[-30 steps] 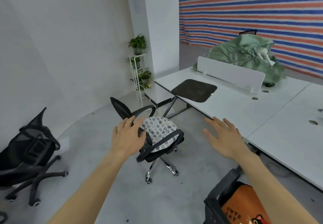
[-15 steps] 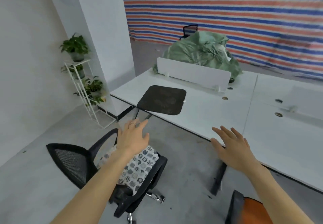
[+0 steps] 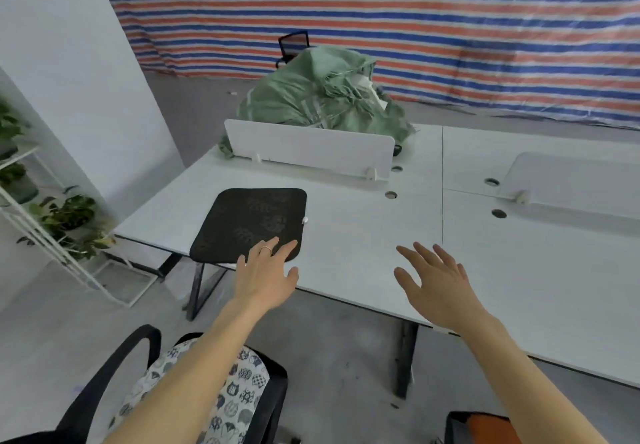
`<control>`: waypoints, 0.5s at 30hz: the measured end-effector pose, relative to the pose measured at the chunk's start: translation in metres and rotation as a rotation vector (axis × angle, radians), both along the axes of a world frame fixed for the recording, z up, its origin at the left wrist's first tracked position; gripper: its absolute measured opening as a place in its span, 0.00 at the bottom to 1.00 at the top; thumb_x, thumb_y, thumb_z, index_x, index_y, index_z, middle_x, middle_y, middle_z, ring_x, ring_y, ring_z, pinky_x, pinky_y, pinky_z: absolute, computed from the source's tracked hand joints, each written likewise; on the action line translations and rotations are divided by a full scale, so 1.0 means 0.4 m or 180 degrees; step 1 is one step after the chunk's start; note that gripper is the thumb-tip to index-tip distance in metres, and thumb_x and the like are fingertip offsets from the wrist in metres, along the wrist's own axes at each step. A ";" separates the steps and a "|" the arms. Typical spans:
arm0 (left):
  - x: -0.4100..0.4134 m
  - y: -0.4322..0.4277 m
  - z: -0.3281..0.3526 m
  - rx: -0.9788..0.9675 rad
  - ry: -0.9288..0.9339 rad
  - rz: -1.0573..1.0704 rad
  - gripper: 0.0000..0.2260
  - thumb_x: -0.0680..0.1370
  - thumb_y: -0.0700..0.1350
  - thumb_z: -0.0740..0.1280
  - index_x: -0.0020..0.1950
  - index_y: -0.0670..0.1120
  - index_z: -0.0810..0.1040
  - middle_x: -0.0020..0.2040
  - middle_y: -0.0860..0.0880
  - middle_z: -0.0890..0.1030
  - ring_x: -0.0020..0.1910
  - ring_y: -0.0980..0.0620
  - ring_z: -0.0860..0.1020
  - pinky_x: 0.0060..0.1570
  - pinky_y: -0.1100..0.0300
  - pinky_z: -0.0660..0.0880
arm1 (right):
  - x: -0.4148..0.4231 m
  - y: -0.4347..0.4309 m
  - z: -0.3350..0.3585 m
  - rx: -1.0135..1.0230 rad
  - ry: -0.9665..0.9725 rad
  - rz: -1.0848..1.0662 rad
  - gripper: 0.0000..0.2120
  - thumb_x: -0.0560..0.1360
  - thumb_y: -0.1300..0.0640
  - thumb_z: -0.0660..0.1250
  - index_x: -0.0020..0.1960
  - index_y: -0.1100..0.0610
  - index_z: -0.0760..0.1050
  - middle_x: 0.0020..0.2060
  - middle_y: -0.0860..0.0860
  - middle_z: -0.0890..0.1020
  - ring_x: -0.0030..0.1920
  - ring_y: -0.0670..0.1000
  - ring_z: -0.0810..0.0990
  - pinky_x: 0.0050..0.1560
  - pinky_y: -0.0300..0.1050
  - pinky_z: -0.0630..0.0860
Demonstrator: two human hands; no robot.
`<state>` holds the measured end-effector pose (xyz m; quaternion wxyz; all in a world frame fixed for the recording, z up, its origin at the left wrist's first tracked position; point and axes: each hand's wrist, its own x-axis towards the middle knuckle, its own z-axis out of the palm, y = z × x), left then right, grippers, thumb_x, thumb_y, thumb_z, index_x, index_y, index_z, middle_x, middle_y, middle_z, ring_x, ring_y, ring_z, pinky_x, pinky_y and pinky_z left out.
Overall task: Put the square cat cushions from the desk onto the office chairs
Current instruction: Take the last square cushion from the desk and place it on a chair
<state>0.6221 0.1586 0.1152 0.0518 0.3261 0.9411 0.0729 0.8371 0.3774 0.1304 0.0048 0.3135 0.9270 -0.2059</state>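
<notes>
A dark square cushion (image 3: pixel 247 223) lies flat on the white desk (image 3: pixel 346 253), overhanging its near edge. My left hand (image 3: pixel 266 275) is open just in front of the cushion's near right corner, fingers spread, a ring on one finger. Open as well, my right hand (image 3: pixel 436 282) hovers over the desk's near edge, to the right of the cushion. Below, a white cushion with a cat pattern (image 3: pixel 239 388) rests on a black office chair (image 3: pixel 114 371), partly hidden by my left forearm. An orange cushion (image 3: pixel 491 429) shows on a second chair at the bottom right.
A white divider panel (image 3: pixel 308 149) stands on the desk behind the cushion, with a green bundle (image 3: pixel 322 97) beyond it. A white plant shelf (image 3: pixel 38 221) stands at the left by a white pillar. Another black chair (image 3: pixel 294 45) sits near the striped wall.
The view has swung from the chair up to the desk. Both open hands moved forward toward the desk; the left hand left the cat cushion on the chair and now nears the dark cushion.
</notes>
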 end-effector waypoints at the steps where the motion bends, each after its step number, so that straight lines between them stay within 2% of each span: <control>1: -0.027 0.022 -0.002 0.0001 0.0030 -0.0004 0.25 0.82 0.57 0.58 0.79 0.60 0.58 0.80 0.49 0.58 0.79 0.46 0.54 0.73 0.43 0.58 | -0.028 0.028 -0.004 0.0062 -0.0002 0.0027 0.26 0.83 0.38 0.48 0.80 0.37 0.52 0.81 0.43 0.53 0.81 0.52 0.43 0.78 0.59 0.46; 6: -0.151 0.110 -0.060 -0.0037 -0.0122 0.0090 0.25 0.82 0.56 0.58 0.79 0.60 0.59 0.79 0.50 0.60 0.78 0.47 0.56 0.72 0.45 0.61 | -0.159 0.140 -0.059 0.0024 -0.0063 0.0051 0.25 0.83 0.39 0.49 0.80 0.39 0.54 0.81 0.44 0.55 0.81 0.53 0.47 0.78 0.59 0.49; 15: -0.318 0.237 -0.309 -0.0493 -0.0865 0.0188 0.26 0.82 0.55 0.57 0.80 0.59 0.56 0.80 0.50 0.58 0.79 0.48 0.52 0.74 0.44 0.56 | -0.370 0.269 -0.302 -0.0263 -0.0717 0.0127 0.25 0.83 0.40 0.49 0.80 0.41 0.55 0.80 0.46 0.56 0.81 0.53 0.49 0.79 0.56 0.51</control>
